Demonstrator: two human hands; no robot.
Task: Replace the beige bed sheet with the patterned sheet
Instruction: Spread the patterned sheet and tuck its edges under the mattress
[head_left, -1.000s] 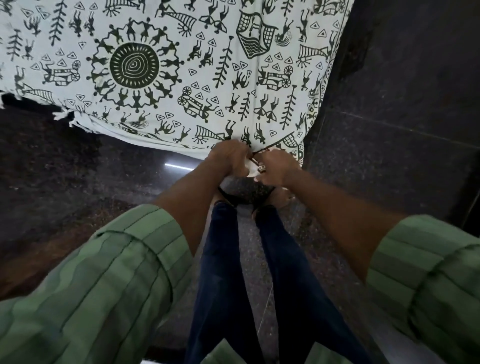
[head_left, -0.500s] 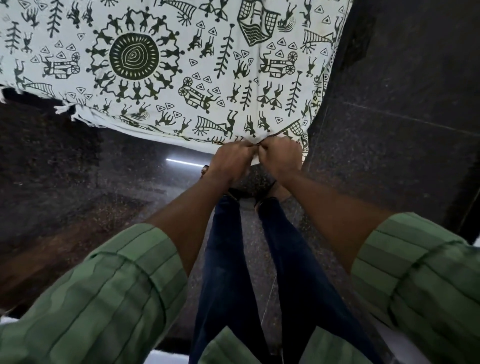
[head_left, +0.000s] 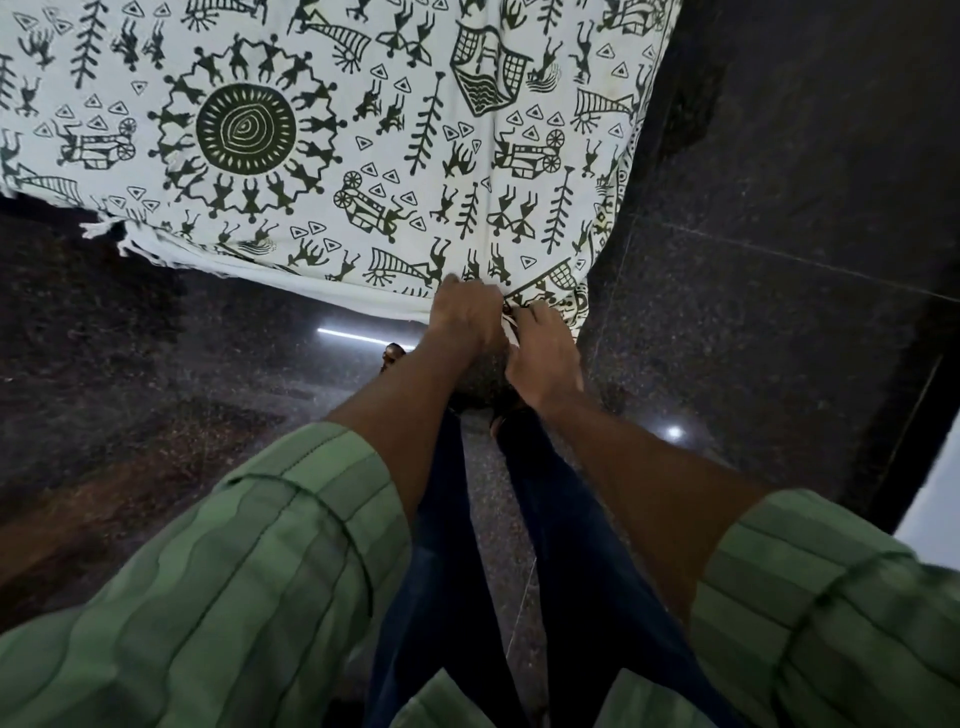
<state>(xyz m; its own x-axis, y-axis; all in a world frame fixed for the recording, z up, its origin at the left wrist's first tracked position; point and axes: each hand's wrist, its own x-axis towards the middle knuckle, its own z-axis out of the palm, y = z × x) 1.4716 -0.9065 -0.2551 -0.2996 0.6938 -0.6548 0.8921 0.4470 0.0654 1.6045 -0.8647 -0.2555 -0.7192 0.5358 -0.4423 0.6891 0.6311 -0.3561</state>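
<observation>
Head view: the white cotton patterned sheet with dark green folk figures (head_left: 322, 156) already covers the bed top. My left hand (head_left: 467, 317) and right hand (head_left: 543, 348) pinch its near corner edge, fingers curled. Remaining, in my judgement: securing this corner. No beige sheet visible.

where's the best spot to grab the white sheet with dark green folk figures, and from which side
Probably the near right corner of the white cotton sheet with dark green folk figures, where its hem hangs off the bed edge. Come from the foot side, low, as the left hand and right hand do: there the fabric bunches into a pinchable fold, while the top lies flat.
</observation>
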